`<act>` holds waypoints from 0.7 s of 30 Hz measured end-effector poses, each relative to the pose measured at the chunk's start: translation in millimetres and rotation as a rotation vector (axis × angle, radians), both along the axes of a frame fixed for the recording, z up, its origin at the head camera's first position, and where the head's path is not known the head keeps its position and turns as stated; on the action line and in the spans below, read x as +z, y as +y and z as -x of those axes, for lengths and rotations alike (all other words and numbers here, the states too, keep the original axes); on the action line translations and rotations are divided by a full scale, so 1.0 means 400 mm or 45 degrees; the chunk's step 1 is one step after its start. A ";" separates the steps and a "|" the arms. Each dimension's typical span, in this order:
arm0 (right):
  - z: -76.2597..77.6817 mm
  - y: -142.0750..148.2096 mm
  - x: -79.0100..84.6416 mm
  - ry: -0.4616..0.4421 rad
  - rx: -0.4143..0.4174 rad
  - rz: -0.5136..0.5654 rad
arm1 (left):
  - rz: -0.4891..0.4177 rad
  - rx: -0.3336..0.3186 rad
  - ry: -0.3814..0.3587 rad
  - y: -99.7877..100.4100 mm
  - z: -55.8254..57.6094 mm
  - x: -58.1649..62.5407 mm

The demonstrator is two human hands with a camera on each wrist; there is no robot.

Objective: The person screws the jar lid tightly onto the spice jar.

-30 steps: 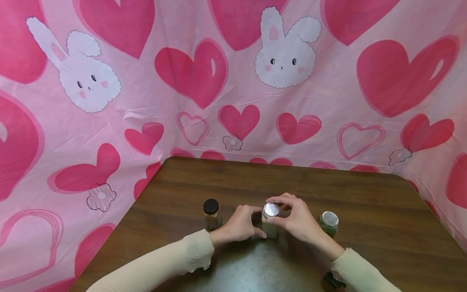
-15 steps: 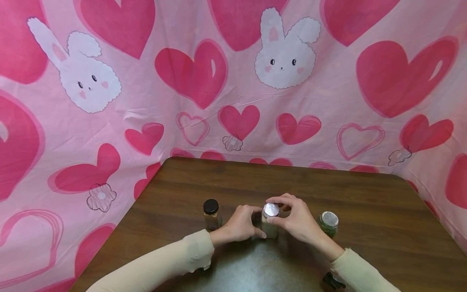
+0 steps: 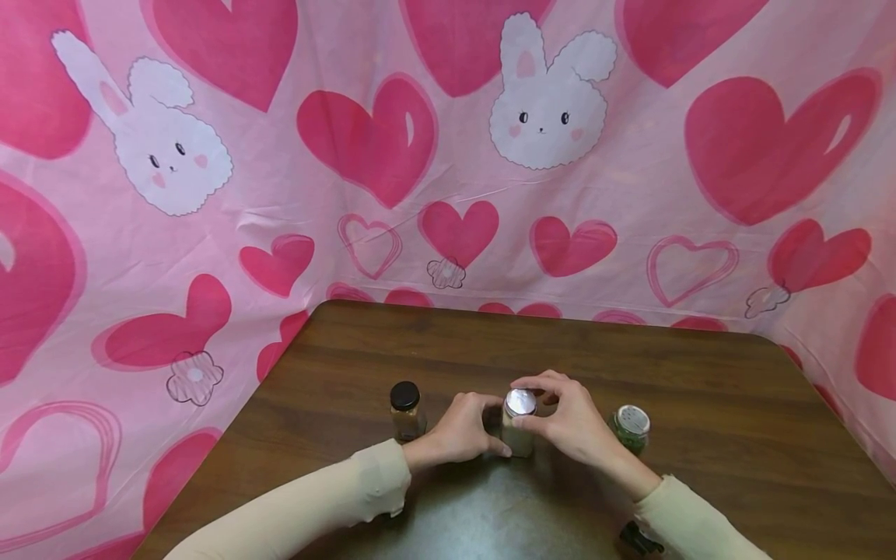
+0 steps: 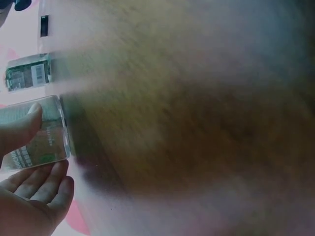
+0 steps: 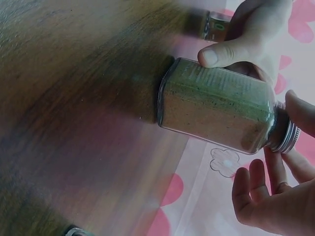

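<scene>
A clear, square-sided spice jar (image 3: 518, 442) stands upright on the table, filled with brownish-green seasoning. My left hand (image 3: 462, 430) holds its body, the thumb across the near side, as the left wrist view also shows on the jar (image 4: 42, 130). At the top, my right hand (image 3: 570, 420) pinches the silver lid (image 3: 521, 402) between thumb and fingers. In the right wrist view the lid's ridged metal rim (image 5: 287, 136) sits on the jar's neck, with the other fingers of my right hand loosely spread.
A black-capped spice jar (image 3: 406, 411) stands left, behind my left wrist. To the right is a jar of green herbs (image 3: 633, 428) with a holed silver top. A small black object (image 3: 640, 538) lies by my right sleeve. Heart-and-rabbit fabric (image 3: 448, 155) hangs behind the wooden table (image 3: 392, 342).
</scene>
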State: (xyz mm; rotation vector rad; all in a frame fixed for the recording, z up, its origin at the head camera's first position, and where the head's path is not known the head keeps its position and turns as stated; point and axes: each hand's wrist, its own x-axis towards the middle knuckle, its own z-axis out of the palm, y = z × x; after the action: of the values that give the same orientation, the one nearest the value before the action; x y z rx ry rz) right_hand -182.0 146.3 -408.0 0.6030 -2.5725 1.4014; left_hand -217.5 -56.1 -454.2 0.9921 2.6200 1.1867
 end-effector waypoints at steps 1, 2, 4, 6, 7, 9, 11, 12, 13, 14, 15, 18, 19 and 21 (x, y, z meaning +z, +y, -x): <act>0.000 0.000 0.001 -0.002 0.000 -0.002 | 0.003 0.003 -0.001 0.000 0.000 0.000; 0.000 0.001 0.002 -0.003 0.001 -0.005 | 0.007 0.006 -0.004 0.000 0.000 0.000; 0.001 0.001 0.003 -0.007 0.007 -0.007 | 0.013 0.013 -0.004 0.001 -0.001 0.001; 0.001 0.002 0.004 -0.012 0.014 -0.005 | 0.017 0.018 -0.001 0.001 -0.001 0.002; 0.001 0.002 0.005 -0.017 0.018 -0.001 | 0.018 0.020 0.004 0.001 -0.001 0.002; 0.001 0.003 0.005 -0.022 0.027 0.006 | 0.016 0.022 0.016 0.002 -0.001 0.002; 0.000 0.003 0.005 -0.028 0.035 0.011 | 0.011 0.020 0.023 0.002 0.000 0.001; -0.001 0.004 0.005 -0.028 0.039 0.009 | 0.009 0.018 0.025 0.003 0.000 0.001; -0.002 0.005 0.004 -0.027 0.044 0.009 | 0.007 0.018 0.026 0.003 -0.001 0.001; -0.003 0.005 0.004 -0.026 0.049 0.008 | 0.006 0.017 0.024 0.003 -0.001 0.001; -0.004 0.006 0.004 -0.024 0.052 0.007 | 0.004 0.016 0.020 0.003 -0.002 0.000; -0.012 0.008 0.007 -0.011 0.055 -0.001 | 0.003 0.019 0.013 0.003 -0.003 0.001; -0.015 0.008 0.009 -0.010 0.051 -0.002 | 0.003 0.020 0.013 0.003 -0.003 0.001; -0.022 0.009 0.015 -0.010 0.032 -0.011 | 0.003 0.024 0.018 0.003 -0.003 0.001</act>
State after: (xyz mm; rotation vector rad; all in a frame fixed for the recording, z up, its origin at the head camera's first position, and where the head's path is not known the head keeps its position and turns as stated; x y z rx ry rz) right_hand -173.2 149.9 -402.1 0.6349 -2.5870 1.4043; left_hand -216.3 -54.9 -453.9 0.9812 2.6471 1.1848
